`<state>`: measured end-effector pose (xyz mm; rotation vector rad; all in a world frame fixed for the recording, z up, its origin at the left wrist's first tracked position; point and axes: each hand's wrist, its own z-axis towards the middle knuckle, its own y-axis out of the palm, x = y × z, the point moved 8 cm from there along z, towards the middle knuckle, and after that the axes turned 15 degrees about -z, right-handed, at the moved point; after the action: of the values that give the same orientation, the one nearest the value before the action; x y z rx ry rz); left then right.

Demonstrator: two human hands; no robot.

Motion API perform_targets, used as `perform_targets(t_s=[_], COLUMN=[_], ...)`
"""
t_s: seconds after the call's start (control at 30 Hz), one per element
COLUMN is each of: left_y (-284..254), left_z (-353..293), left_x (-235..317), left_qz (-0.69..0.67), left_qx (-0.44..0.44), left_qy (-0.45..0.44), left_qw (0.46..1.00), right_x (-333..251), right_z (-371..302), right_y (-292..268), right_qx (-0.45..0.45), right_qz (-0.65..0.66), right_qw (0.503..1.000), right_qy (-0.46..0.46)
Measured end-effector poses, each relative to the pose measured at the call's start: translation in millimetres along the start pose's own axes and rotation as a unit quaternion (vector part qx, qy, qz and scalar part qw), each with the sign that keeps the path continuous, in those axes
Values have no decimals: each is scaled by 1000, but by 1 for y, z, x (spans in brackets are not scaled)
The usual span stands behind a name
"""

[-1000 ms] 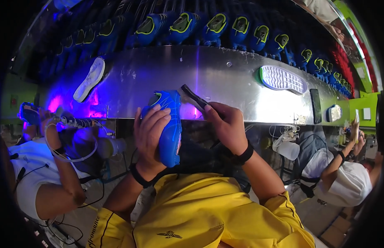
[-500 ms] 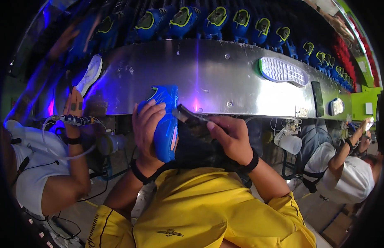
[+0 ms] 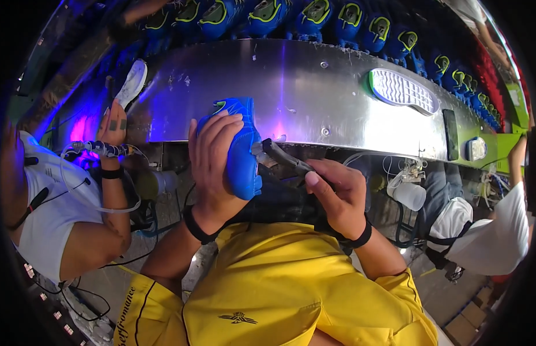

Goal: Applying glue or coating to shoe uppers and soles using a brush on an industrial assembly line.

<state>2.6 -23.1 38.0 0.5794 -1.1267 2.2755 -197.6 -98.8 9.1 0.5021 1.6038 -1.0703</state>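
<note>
Blue shoe (image 3: 240, 151) gripped in left hand (image 3: 212, 164); right hand (image 3: 335, 196) brush (image 3: 282, 157) apparently touching.

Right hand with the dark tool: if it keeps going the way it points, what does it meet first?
Probably the blue shoe in the left hand; the right hand aims the tool at its side, tip apparently touching.

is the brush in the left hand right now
No, the right hand holds the brush against the blue shoe upper, which the left hand grips.
</note>
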Motion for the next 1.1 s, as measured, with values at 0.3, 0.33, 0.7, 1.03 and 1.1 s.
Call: perform_targets(t_s=[0.3,0.33,0.7,1.03,1.1], left_y=[13,14,30,13,10], left_z=[24,26,67,97,99], left_x=[13,15,21,-2,-11], left_qz=[33,30,66,24,2], left_qx=[2,6,-85,-100,-101], left_qy=[-23,-22,-96,-113,-132], left_qw=[999,999,990,988,986], right_x=[-11,-11,-51,-56,-49], right_z=[-6,-6,2,54,63], right_y=[-29,-32,-69,-64,-57], right_qx=[19,20,144,130,141], right_qz=[-19,-23,-195,-200,-178], right_qw=[1000,1000,966,954,957], right_qy=[-4,-6,-86,-182,-181])
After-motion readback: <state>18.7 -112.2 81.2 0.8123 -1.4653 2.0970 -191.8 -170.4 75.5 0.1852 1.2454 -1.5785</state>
